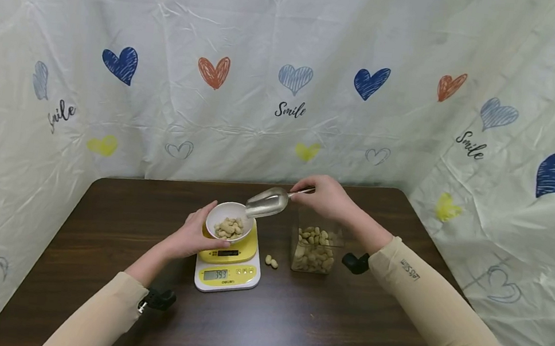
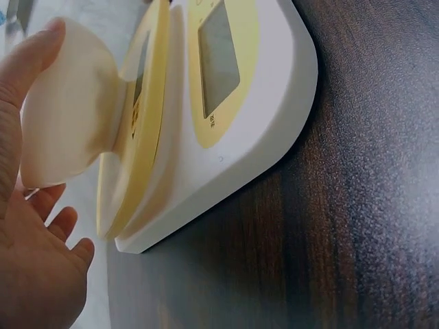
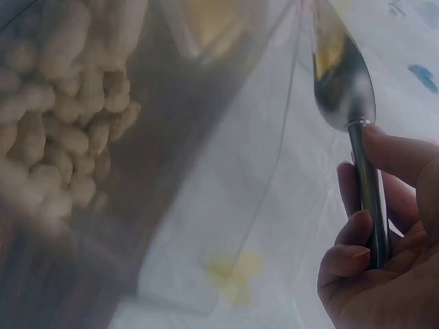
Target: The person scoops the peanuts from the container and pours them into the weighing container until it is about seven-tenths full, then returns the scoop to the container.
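My left hand holds a white bowl by its side, thumb at the near edge and fingers round the far left. Peanuts lie in the bowl, which stands on a yellow and white kitchen scale; the display seems to read 393. In the left wrist view the bowl's outer wall shows between thumb and fingers. The handle of a metal scoop is in the grip of my right hand. The scoop's mouth is over the bowl's right rim, tilted down to the left; no peanuts are visible inside it.
A clear plastic container of peanuts stands right of the scale. A couple of loose peanuts lie between them on the dark wooden table. A white cloth printed with hearts hangs behind and along both sides.
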A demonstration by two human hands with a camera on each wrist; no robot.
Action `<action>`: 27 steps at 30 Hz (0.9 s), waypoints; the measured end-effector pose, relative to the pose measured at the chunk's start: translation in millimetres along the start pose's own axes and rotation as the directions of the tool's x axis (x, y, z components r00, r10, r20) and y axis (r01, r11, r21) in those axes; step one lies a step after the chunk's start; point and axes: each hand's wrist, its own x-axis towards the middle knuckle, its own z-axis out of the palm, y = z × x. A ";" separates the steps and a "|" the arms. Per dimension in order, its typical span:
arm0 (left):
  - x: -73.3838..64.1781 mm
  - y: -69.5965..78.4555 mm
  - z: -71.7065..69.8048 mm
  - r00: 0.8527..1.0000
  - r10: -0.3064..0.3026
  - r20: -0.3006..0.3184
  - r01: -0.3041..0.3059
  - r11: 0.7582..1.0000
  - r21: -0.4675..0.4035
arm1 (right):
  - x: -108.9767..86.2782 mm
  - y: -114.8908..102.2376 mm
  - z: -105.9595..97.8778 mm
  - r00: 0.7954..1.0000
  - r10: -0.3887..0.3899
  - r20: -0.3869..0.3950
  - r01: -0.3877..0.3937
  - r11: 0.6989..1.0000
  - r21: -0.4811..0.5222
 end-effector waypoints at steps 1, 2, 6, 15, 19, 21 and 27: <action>-0.3 0.3 -0.4 1.000 0.001 -0.001 -0.001 1.000 0.007 | -1.8 1.8 -3.3 1.000 0.006 -0.003 -0.006 1.000 0.011; -0.7 1.1 -1.0 1.000 0.004 -0.004 -0.004 1.000 0.013 | -3.9 3.6 -7.1 1.000 0.009 -0.005 -0.009 1.000 0.019; -4.0 9.9 -6.8 0.999 0.019 -0.028 -0.019 1.000 0.018 | -12.7 12.8 -24.0 1.000 0.022 -0.017 -0.021 0.999 0.046; -3.1 48.6 -13.1 0.992 0.117 -0.055 -0.115 0.993 0.023 | -38.3 33.4 -60.5 0.996 0.020 -0.087 -0.014 0.998 0.063; -4.2 69.6 -5.6 0.988 0.153 -0.029 -0.153 0.988 0.001 | -49.6 43.4 -74.3 0.994 0.010 -0.110 -0.007 1.000 0.027; -5.0 79.3 0.0 0.985 0.172 -0.005 -0.172 0.985 -0.018 | -54.4 47.5 -79.8 0.995 0.001 -0.100 -0.001 1.000 -0.008; -1.0 104.3 20.7 0.966 0.247 0.070 -0.242 0.967 -0.077 | -61.9 54.7 -87.9 0.997 -0.026 -0.070 0.016 0.991 -0.134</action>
